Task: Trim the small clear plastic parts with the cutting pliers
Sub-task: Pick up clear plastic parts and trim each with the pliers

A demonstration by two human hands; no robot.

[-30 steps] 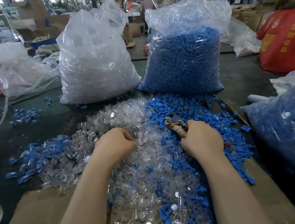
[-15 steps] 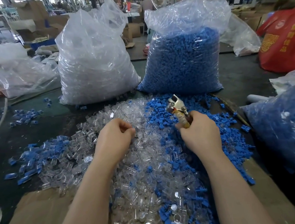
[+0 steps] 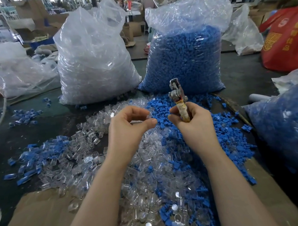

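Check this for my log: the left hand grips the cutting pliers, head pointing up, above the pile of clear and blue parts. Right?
Not quite. The head view shows the right hand gripping the cutting pliers, head pointing up, above the pile. The left hand pinches something small.

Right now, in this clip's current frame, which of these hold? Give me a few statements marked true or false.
1. The right hand grips the cutting pliers. True.
2. The pliers' head points down into the pile. False: it points up.
3. The left hand pinches a small clear part at its fingers. True.
4. The bag of blue parts stands left of the bag of clear parts. False: it stands to the right.
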